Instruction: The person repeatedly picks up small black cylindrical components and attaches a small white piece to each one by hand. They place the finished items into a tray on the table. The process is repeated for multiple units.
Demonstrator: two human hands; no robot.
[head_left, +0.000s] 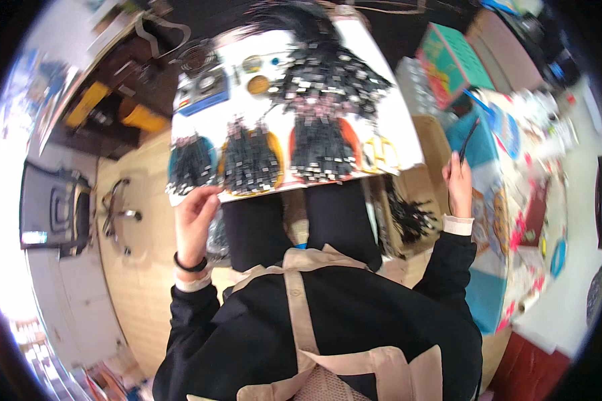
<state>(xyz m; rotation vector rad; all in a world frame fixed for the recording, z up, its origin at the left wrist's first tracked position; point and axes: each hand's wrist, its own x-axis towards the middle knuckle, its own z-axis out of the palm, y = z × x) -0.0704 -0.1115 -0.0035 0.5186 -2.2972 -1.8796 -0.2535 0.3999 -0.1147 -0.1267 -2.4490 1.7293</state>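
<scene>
My right hand (pixel 457 185) is raised to the right of the white table, its fingers closed on a thin black cable (pixel 469 142) that points up and away. My left hand (pixel 196 220) is at the table's near left edge with thumb and fingertips together; whether anything is between them does not show. Just beyond it lie bunches of short black cables with pale ends: one on a blue plate (pixel 211 155), one on a yellow plate (pixel 277 155) and one on an orange-red plate (pixel 350 138). A larger heap of black cables (pixel 338 77) covers the far right of the table.
A blue device with a round top (pixel 209 88) and a small round amber dish (pixel 257 84) stand at the table's far left. Right of the table, a cardboard box (pixel 427 142) holds more black cables (pixel 408 214). An office chair (pixel 57 207) stands at left; a cluttered table (pixel 481 294) at right.
</scene>
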